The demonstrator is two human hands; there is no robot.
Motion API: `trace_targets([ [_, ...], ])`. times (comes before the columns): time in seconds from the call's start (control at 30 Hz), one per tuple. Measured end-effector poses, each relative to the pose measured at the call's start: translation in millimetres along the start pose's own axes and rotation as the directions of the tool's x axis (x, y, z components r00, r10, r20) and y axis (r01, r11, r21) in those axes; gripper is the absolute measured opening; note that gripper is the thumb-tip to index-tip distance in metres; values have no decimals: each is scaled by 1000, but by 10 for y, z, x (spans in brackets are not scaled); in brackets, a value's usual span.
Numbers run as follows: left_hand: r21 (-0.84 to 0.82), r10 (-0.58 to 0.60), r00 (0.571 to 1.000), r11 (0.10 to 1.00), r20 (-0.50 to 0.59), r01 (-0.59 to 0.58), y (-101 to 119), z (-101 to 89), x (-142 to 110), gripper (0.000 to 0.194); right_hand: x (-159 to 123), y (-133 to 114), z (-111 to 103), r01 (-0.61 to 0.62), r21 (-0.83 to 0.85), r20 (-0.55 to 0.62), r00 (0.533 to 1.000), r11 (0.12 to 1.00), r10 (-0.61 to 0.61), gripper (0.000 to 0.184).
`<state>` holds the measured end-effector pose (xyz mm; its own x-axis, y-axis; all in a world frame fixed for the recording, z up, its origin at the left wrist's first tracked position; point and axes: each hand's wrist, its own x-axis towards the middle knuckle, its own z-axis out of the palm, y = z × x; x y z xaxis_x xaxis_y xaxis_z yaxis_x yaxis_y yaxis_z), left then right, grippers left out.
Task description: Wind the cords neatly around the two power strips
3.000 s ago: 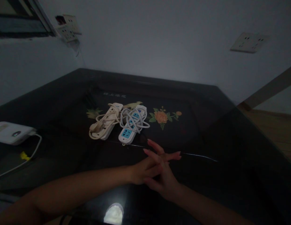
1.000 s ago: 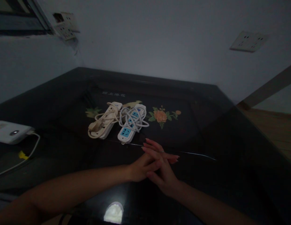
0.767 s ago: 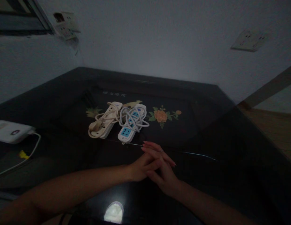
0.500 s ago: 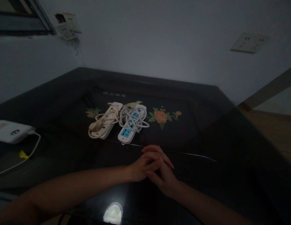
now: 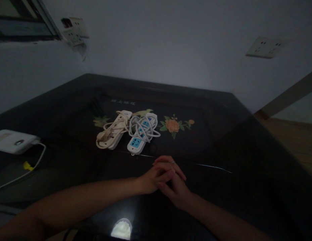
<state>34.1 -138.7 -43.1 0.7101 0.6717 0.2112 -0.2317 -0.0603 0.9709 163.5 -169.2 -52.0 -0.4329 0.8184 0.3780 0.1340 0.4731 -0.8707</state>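
Observation:
My left hand (image 5: 152,179) and my right hand (image 5: 176,190) rest clasped together on the dark glass table (image 5: 236,157), fingers interlaced and curled round each other, holding no object. Just beyond them lie two power strips side by side. The cream power strip (image 5: 112,134) has its cord wound over it. To its right, the white power strip with blue sockets (image 5: 140,135) lies under a loose coil of white cable. Neither hand touches them.
A white box-shaped device (image 5: 12,142) with a white cable (image 5: 32,164) sits at the table's left edge. Wall sockets (image 5: 266,47) are on the wall at the right, and more sockets (image 5: 74,31) at the upper left. Wooden floor (image 5: 294,140) shows past the table's right edge.
Three seconds ago the fingers of both hands were stretched out and crossed. They have since curled down into a tight clasp. The power strips have not moved.

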Motion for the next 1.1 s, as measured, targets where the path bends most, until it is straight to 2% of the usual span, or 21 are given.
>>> trace_targets([
  [0.33,0,-21,1000,1000,-6,21,-4,13,-9,48,4,-5,-2,0,-8,-2,1000,1000,0,30],
  [0.57,64,-39,999,997,-2,39,1,6,-7,49,-6,17,6,-1,-7,-6,1000,1000,1,30],
  [1.1,76,-30,999,997,-25,31,11,14,-4,50,13,-25,-12,-30,-11,12,999,999,30,27],
])
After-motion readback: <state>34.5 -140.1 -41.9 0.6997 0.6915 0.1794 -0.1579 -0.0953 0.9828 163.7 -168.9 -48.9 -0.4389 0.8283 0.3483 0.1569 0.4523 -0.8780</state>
